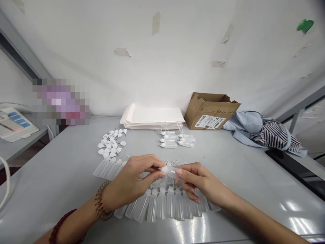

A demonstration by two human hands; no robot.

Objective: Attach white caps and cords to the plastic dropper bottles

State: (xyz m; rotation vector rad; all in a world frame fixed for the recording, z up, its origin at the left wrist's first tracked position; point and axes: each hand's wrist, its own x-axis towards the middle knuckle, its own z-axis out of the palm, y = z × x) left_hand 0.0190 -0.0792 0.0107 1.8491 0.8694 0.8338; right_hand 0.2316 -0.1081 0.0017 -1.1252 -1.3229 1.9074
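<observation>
Between my hands is a small translucent squeeze bottle [173, 173], tilted nearly flat above the table. My left hand [129, 179] pinches the white cap [164, 168] at its neck, while my right hand [203, 179] grips the body between thumb and forefinger. Below them lie rows of similar bottles [161, 205] with white tops and thin loose straps, partly covered by my hands. Beyond my left hand is a pile of small white needle-tip caps [109, 144]. Several bottles with thin metal tips [168, 145] lie farther back near the middle.
A stack of white padded envelopes [154, 117] stands against the wall. Right of it are an open cardboard box [210, 110], a bundle of blue and striped cloth [266, 132] and a long black object [297, 171]. A white device [17, 123] sits on the left surface.
</observation>
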